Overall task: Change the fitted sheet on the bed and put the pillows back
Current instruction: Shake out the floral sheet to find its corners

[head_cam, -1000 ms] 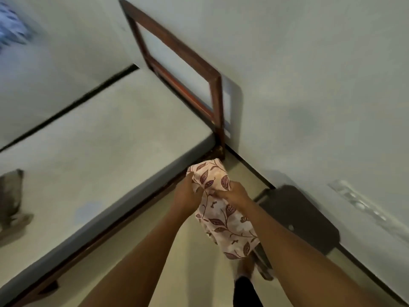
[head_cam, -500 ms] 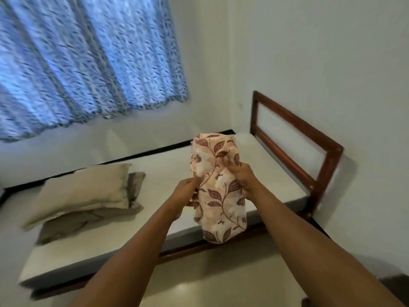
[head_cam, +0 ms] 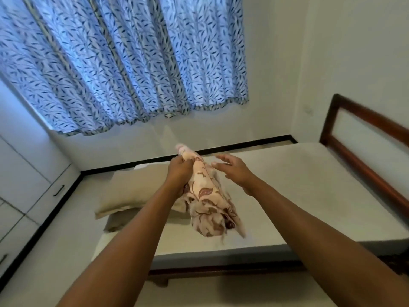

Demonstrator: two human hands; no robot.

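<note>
Above the bare mattress (head_cam: 298,185), near its front edge, a flowered sheet (head_cam: 208,202) hangs in a bunch, cream with brown leaves. The left hand (head_cam: 179,168) grips the sheet close to its top end, fingers curled tight round the cloth, and a short tuft sticks up past the knuckles. The rest of the cloth trails down and toward the mattress's front edge, its lower end blurred. The right hand (head_cam: 232,168) is just beside the sheet on the other side, fingers straight and spread, holding nothing; I cannot tell whether its fingertips touch the cloth.

On the mattress, at its left end, two pillows lie stacked: a tan pillow (head_cam: 132,191) on top of a grey pillow (head_cam: 115,222), partly hidden behind the left forearm. At the mattress's right end stands a dark wooden rail (head_cam: 363,156) against the wall. Behind the mattress, high on the far wall, hangs a blue curtain (head_cam: 124,63) with a leaf print. Left of the mattress are white cupboard doors (head_cam: 28,185) with dark handles.
</note>
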